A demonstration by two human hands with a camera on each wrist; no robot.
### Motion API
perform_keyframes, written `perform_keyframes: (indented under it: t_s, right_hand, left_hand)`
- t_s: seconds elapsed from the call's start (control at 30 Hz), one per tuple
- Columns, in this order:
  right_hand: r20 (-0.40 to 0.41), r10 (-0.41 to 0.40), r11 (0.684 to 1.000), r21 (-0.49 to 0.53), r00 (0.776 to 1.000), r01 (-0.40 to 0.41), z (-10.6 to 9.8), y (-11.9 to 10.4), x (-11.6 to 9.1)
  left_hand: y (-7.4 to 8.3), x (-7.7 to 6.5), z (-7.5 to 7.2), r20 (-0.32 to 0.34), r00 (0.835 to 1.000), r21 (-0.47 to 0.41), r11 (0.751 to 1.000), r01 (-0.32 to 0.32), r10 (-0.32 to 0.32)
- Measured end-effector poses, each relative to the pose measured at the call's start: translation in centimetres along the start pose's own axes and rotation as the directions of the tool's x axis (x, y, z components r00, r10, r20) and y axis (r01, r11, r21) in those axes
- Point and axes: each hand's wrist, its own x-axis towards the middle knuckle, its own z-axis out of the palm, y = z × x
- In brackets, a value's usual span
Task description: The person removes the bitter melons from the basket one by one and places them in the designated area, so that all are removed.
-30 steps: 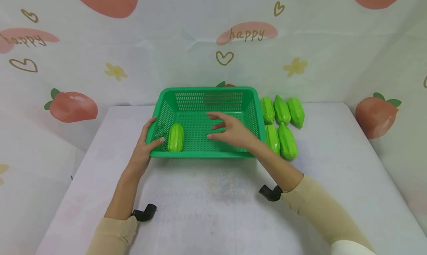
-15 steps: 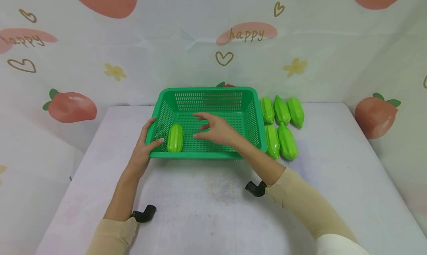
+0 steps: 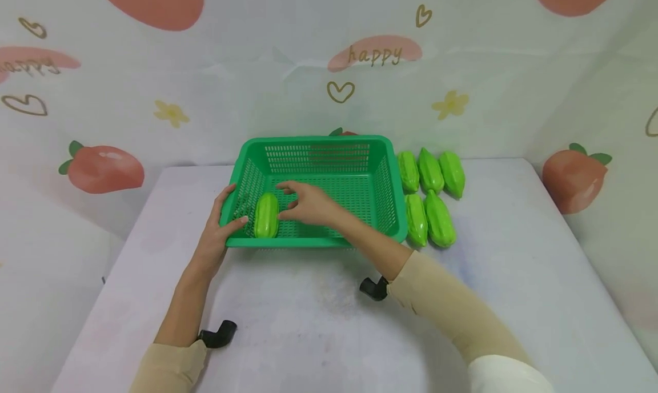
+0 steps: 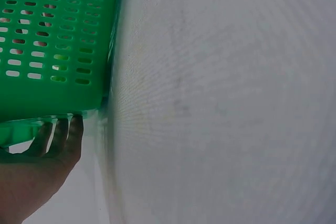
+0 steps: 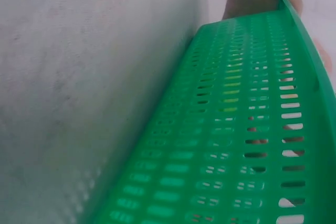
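Observation:
In the head view, a green plastic basket (image 3: 313, 241) with slotted walls stands at the back of the table. My left hand (image 3: 218, 227) grips its left rim, thumb over the inside and fingers along the outside. The left wrist view shows the fingers (image 4: 75, 135) of that hand under the rim. One shiny, ribbed green star fruit (image 3: 266, 216) lies lengthwise at the basket's left end. Over the basket floor, my right hand (image 3: 311, 204) holds nothing; its fingers are spread and slightly bent, with the fingertips at the fruit's right side.
Several more star fruits (image 3: 440, 219) lie in two rows just right of the basket. A white cloth covers the table (image 3: 319, 336), and a printed backdrop (image 3: 288, 96) rises behind it. Black pipe-like pieces (image 3: 218, 335) stick out from both sleeve cuffs.
My right hand has moved left across the basket, up to the star fruit inside. The left hand keeps its grip on the rim. The whole head view has shifted slightly.

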Motion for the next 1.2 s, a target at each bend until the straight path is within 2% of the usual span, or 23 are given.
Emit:
perform_keyframes:
  t_s: [0.2, 0.43, 1.03, 1.2]
  right_hand:
    - [0.006, 0.008, 0.999, -0.033, 1.0, -0.008, 0.8, -1.0, 1.0]
    - [0.04, 0.079, 0.987, -0.14, 0.996, -0.073, 1.7, -1.9, 2.1]
    - [0.047, 0.131, 0.965, -0.235, 0.99, -0.117, 3.1, -1.5, 3.3]
    - [0.074, 0.118, 0.955, -0.283, 0.99, -0.092, 3.5, -1.3, 3.6]
  left_hand:
    - [0.0, -0.3, -0.3, -0.01, 1.0, 0.009, 1.0, -0.012, 0.012]
    - [0.1, -0.4, -0.2, -0.008, 1.0, -0.014, 1.0, -0.019, 0.018]
    - [0.2, -0.5, 0.1, -0.004, 1.0, -0.023, 1.0, 0.005, -0.005]
    - [0.3, -0.4, 0.4, 0.003, 1.0, -0.023, 1.0, 0.008, -0.008]
